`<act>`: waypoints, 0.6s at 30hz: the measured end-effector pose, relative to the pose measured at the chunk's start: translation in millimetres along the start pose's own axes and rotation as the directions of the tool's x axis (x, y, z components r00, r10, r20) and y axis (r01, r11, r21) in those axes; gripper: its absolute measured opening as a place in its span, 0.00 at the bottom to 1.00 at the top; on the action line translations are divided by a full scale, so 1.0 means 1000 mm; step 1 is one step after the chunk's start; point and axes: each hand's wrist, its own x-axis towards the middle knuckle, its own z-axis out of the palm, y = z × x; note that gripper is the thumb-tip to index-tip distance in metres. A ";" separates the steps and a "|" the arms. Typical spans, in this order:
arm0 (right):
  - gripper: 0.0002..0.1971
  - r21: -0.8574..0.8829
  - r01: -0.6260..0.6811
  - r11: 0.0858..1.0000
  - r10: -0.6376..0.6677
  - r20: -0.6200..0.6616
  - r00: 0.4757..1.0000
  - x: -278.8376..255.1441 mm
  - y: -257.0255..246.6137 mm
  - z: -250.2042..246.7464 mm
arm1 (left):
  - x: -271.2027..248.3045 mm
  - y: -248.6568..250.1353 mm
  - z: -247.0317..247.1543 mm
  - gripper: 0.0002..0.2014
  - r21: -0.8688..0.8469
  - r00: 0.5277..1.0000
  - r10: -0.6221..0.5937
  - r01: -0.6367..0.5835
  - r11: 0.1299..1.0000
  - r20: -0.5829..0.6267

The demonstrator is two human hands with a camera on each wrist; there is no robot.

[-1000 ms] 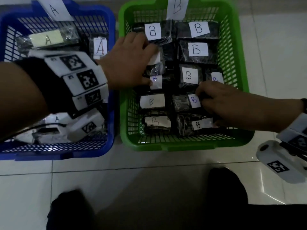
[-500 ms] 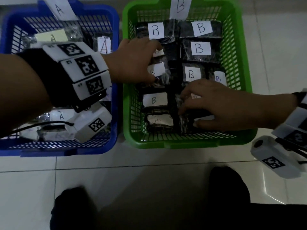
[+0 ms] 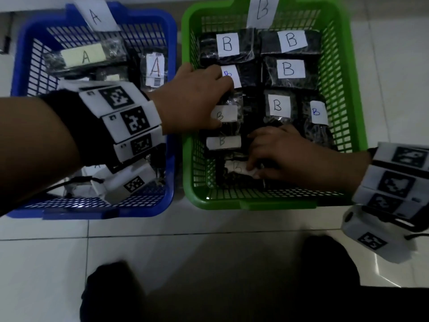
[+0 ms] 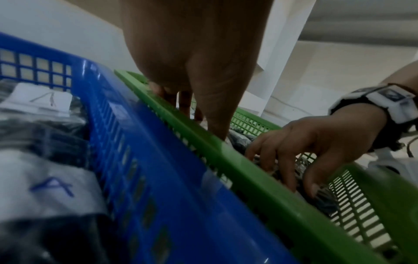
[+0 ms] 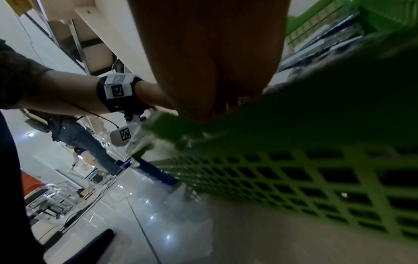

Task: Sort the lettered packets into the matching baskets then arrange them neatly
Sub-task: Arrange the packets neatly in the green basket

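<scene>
Since the frame half a second back, the right hand [image 3: 287, 156] has shifted toward the near left corner of the green basket [image 3: 346, 94], its fingers now spread over the near packets with fingertips on the nearest white B label [image 3: 236, 167]; whether it grasps anything cannot be told. Left hand [image 3: 195, 98] has stayed over the left column, fingers bent down onto a B packet [image 3: 228, 115] in the third row, the thumb at its label; a firm grasp cannot be confirmed. Count in the green basket: nine B labels visible on black packets, plus one B tag [image 3: 262, 10] on the far wall. Two columns, the far rows squared up, the near rows partly covered by the hands. Count in the blue basket [image 3: 170, 38]: two A packets plainly visible at the far end, one with a yellow label [image 3: 84, 55], one with a white label [image 3: 155, 70], plus one A tag [image 3: 95, 16] on the far wall; further packets lie under the left forearm, number not determinable. Both baskets stand side by side on a white tiled floor [image 3: 162, 263], nearly touching. Each wrist carries a marker-covered band and camera.
</scene>
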 end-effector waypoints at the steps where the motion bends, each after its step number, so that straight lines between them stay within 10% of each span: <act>1: 0.08 0.010 0.005 1.000 -0.004 -0.060 0.998 0.001 -0.001 0.003 | 0.000 0.001 0.000 0.33 0.011 1.000 -0.008 0.009 1.000 -0.019; 18: 0.16 -0.014 0.019 1.000 -0.021 -0.169 0.985 -0.004 -0.001 0.017 | -0.011 0.006 -0.011 0.34 -0.039 0.981 0.170 -0.167 0.985 0.095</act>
